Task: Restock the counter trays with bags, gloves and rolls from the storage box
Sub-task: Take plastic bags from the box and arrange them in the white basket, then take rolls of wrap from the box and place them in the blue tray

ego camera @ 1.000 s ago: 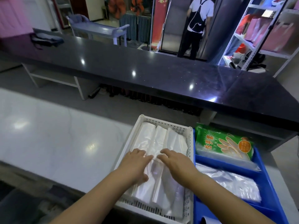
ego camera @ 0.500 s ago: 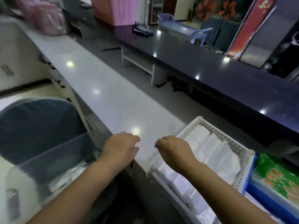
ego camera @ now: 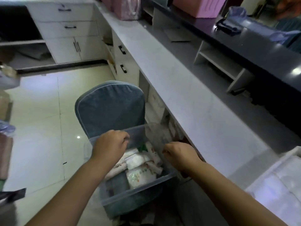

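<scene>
A clear plastic storage box (ego camera: pixel 138 191) sits on a blue-covered chair (ego camera: pixel 110 105) beside the white counter (ego camera: pixel 187 88). Inside it lie white wrapped rolls and packs (ego camera: pixel 140 172) and something green. My left hand (ego camera: pixel 110 147) hovers over the box's far left side with curled fingers and nothing in it. My right hand (ego camera: pixel 179 154) is over the box's right edge, fingers curled, also holding nothing that I can see. The white tray (ego camera: pixel 276 181) with plastic bags shows blurred at the lower right on the counter.
White cabinets with drawers (ego camera: pixel 70 30) stand at the far left. A dark upper counter (ego camera: pixel 260 46) runs along the right with a pink box (ego camera: pixel 197 5) on it. Pink bags (ego camera: pixel 125 7) sit at the counter's far end. Tiled floor (ego camera: pixel 40 119) lies left of the chair.
My view swung left and down from the trays to the storage box. Both hands left the bags in the white tray and now hang over the box.
</scene>
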`<state>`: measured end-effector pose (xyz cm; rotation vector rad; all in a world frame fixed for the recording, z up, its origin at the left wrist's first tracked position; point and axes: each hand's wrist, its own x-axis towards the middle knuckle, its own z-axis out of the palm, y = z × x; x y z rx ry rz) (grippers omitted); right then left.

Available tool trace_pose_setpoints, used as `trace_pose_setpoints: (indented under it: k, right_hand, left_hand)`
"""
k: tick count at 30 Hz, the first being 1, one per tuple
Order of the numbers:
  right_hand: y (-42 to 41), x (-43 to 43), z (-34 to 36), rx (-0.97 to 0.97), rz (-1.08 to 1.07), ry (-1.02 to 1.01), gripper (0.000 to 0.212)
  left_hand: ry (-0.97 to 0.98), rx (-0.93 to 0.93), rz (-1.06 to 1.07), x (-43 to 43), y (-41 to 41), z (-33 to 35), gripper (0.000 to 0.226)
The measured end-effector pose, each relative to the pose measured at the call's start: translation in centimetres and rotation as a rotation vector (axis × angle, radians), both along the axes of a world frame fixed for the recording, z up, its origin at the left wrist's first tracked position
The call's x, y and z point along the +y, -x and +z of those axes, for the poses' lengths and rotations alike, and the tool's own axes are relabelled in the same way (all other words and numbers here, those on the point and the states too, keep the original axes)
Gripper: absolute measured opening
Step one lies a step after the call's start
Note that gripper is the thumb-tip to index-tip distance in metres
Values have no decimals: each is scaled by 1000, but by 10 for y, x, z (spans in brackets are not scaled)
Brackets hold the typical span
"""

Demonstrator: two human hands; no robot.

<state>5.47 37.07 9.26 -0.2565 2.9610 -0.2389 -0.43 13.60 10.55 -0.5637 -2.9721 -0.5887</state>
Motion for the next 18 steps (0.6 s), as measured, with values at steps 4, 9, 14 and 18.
trace_pose_setpoints:
  k: [4,9,14,18]
  right_hand:
    - [22,-21,-37,-67,-70,-27,22]
    - [36,-15,-82,-217,-174,-37,22]
    - [73,-5,-134,-320,-227,-42,22]
    - [107,-5,-194,-536,-311,25,30]
  left_hand:
    - [-8,-73,68,-42,20,-22,17]
    - [31,-187,97,-63,38,-54,16]
    - [53,-280,144,-64,52,-90,19]
    - [106,-351,221,-60,61,-116,17]
